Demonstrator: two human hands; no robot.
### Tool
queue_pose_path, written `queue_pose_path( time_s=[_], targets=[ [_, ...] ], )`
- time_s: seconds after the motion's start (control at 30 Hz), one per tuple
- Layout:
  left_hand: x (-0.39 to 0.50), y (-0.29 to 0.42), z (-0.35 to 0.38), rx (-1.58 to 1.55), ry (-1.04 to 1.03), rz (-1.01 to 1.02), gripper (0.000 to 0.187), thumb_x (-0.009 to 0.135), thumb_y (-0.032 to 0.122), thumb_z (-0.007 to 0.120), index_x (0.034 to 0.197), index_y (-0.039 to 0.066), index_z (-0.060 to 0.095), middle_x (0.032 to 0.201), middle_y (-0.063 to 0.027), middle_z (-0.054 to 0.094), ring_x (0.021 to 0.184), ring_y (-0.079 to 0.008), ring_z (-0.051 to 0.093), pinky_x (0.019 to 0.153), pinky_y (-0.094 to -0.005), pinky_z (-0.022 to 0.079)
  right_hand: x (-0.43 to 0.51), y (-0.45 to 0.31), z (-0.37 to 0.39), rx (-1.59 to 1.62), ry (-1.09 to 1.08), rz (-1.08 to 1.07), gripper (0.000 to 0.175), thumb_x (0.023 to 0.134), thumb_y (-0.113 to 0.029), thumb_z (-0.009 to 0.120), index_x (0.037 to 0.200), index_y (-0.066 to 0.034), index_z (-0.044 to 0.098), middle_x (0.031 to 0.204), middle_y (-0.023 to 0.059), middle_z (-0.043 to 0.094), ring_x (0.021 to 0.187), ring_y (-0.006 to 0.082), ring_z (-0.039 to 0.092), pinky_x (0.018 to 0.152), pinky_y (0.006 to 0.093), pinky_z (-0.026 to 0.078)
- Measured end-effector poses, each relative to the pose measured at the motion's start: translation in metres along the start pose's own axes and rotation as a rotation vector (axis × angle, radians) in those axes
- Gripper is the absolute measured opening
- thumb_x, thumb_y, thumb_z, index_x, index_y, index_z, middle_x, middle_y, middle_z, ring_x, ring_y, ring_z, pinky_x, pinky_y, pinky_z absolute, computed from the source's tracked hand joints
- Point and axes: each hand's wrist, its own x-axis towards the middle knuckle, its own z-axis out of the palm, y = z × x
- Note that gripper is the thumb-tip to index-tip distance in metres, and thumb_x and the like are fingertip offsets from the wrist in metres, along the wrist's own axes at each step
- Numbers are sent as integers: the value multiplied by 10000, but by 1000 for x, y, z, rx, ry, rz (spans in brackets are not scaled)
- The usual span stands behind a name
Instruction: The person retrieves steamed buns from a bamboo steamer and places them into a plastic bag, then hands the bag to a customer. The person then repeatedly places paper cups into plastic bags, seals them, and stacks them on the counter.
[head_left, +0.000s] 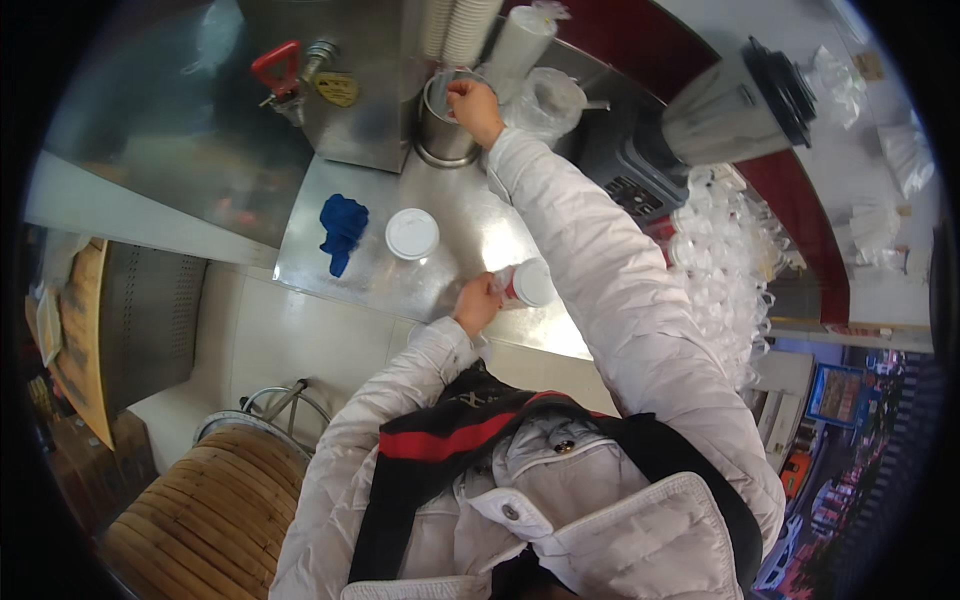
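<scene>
Low on the steel counter, my left hand (478, 304) grips a paper cup (531, 283) with a white lid and a red band; a bit of clear plastic shows by the fingers. My right hand (474, 107) reaches over a round stainless steel container (445, 139), its fingers bent at the mouth. Whether they pinch anything there is hard to see. A second white-lidded cup (412, 234) stands apart on the counter, left of my hands. Beside it lies a crumpled blue cloth (343, 229).
Stacked cups (459, 34) and a bagged stack (523, 37) rise behind the container. A blender (731, 109) stands to the right, near many plastic-wrapped cups (716, 259). A red-handled valve (277, 71) juts out at upper left. Below left is a slatted wooden round lid (214, 510).
</scene>
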Motion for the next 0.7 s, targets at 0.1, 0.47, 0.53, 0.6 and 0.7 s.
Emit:
queue_pose_path(
  time_s=[0.1,0.47,0.53,0.6,0.7],
  targets=[
    [2,1,0,5,13,80,99,803,75,523,822,-22,536,669,-169,585,619,-261,585,577,-360,456,31,3,27,-259,92,-67,272,763,-220,690,949,-28,637,877,136,663,807,252,634,737,330,485],
    [4,19,-9,97,3,0,176,866,135,477,839,-21,552,706,-149,625,653,-234,615,615,-354,476,43,25,11,-67,129,-65,130,812,-106,591,919,-33,598,736,59,631,697,146,621,580,278,498],
    [9,20,-5,76,10,-1,181,859,145,486,845,-20,559,717,-155,628,665,-242,619,625,-358,477,52,39,9,-64,160,-58,156,829,-64,558,976,-20,585,770,58,625,707,130,615,565,259,502],
    [11,18,-2,69,60,11,179,850,150,502,849,-17,566,727,-158,631,673,-239,621,630,-354,478,61,51,17,17,99,-66,195,836,-46,540,1024,-11,576,859,75,624,736,143,616,575,272,511],
    [10,11,-2,61,29,-58,201,824,176,557,904,-6,593,709,-121,619,656,-183,596,616,-315,468,74,59,37,112,103,-23,263,811,-64,571,1068,-12,580,962,111,623,818,216,623,657,315,510]
  ],
)
